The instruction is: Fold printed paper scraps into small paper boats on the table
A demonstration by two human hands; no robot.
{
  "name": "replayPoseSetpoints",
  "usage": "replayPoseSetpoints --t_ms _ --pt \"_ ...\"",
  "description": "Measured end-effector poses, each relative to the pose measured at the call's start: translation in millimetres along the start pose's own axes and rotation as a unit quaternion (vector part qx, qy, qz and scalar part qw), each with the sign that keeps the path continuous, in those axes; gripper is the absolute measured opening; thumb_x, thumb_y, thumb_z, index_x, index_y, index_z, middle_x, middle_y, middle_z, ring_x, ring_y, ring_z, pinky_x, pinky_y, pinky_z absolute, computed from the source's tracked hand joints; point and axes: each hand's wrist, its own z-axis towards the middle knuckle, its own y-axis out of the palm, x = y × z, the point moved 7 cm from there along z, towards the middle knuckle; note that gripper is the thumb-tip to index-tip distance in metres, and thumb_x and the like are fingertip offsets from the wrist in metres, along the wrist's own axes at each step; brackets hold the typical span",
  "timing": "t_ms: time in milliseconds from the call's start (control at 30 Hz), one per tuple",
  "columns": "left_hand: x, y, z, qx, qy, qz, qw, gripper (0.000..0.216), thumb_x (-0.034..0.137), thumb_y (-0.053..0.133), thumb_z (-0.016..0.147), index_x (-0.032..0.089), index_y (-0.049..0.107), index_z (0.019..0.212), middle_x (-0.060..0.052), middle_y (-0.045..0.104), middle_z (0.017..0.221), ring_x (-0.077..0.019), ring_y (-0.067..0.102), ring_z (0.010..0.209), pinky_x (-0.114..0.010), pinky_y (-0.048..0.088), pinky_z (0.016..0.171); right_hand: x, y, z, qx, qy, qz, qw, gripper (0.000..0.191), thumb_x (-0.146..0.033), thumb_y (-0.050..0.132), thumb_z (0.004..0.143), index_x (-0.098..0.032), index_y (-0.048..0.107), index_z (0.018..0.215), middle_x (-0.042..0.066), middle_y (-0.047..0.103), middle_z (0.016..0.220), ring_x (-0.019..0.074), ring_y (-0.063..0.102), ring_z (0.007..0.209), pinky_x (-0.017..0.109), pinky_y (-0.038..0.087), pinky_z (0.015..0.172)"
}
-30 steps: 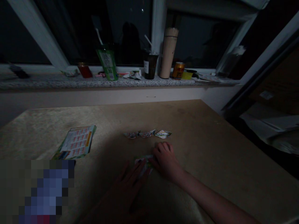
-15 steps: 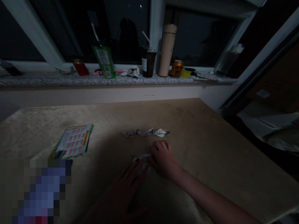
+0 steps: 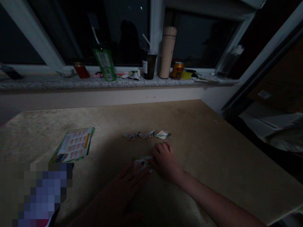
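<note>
A small printed paper (image 3: 140,163), green and white and seemingly folded, lies on the table between my hands. My left hand (image 3: 127,184) rests over its near left side, fingers stretched out and nearly flat, in deep shadow. At its right edge my right hand (image 3: 164,159) has curled fingers, with the thumb side pressed against the paper. Just beyond stand three small folded paper pieces in a row: a left one (image 3: 131,136), a middle one (image 3: 147,134) and a diamond-shaped right one (image 3: 163,134).
A stack of printed sheets (image 3: 74,143) lies on the left of the table (image 3: 201,132). A pixelated blue patch covers the lower left. Along the windowsill (image 3: 127,82) stand a green cup (image 3: 105,64), a dark cup (image 3: 149,66), a tall flask (image 3: 168,53) and a can (image 3: 177,70).
My left hand has slid slightly left and towards me, its fingers flatter, so more of the paper shows. My right hand has stayed in place at the paper's edge.
</note>
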Motion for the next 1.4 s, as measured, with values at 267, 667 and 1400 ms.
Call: replayPoseSetpoints --t_ms 267,667,1400 --pt "-4.7 -1.2 2.4 -0.032 0.028 -0.031 0.999 0.086 0.062 0.054 0.085 0.032 0.006 0.149 -0.003 0.01 0.155 -0.0317 0.017 0.139 -0.047 0.02 0.112 -1.4 -1.1 -0.8 -0.002 0.001 -0.005 1.0 0.019 -0.036 0.06 0.087 -0.019 0.06 0.094 0.008 0.056 0.096 0.025 0.048 0.096 0.044 0.032 0.098" --pt "-1.6 -0.7 2.7 -0.014 0.015 -0.028 0.999 0.084 0.058 0.056 0.085 0.033 0.009 0.149 0.0 0.011 0.156 -0.0335 0.015 0.139 -0.05 0.019 0.112 -1.4 -1.9 -1.7 0.004 0.0 -0.004 1.0 0.017 -0.034 0.062 0.086 -0.019 0.06 0.094 0.007 0.056 0.097 0.0247 0.048 0.096 0.043 0.033 0.098" --pt "2.6 2.4 1.5 -0.03 0.012 -0.019 0.999 0.087 0.059 0.055 0.085 0.03 0.005 0.15 -0.002 0.004 0.156 -0.0333 0.01 0.14 -0.053 0.015 0.112 -0.9 -2.9 -3.4 0.008 0.002 0.015 1.0 0.01 -0.029 0.06 0.088 -0.02 0.058 0.09 0.005 0.054 0.094 0.0224 0.047 0.094 0.043 0.033 0.098"
